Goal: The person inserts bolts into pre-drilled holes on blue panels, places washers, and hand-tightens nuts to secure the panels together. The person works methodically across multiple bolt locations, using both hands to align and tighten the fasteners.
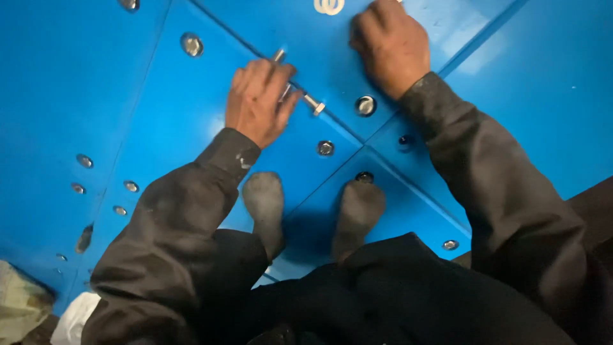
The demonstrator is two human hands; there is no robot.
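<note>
— Where socked feet [265, 204] rest on blue panel [159, 121], what next?
— Left hand [255, 102], nearer, curled shut on bolt [313, 103].
— Lying how?
— Slanted along panel seam, hex head poking out lower right of fingers; bright, silvery.
— Farther up?
— Right hand [389, 45], fingers bunched, pressed on panel; contents hidden. Washers [329, 6] just beside.

Left hand [257, 99] covers mid part of the loose bolt [311, 103]; only both ends show. Right hand [390, 43] fingertips cut by top edge, grip unclear. White rings [329, 6] at panel's [115, 76] top edge half cropped. Pale cloth [22, 305], bottom-left corner, blurred.
</note>
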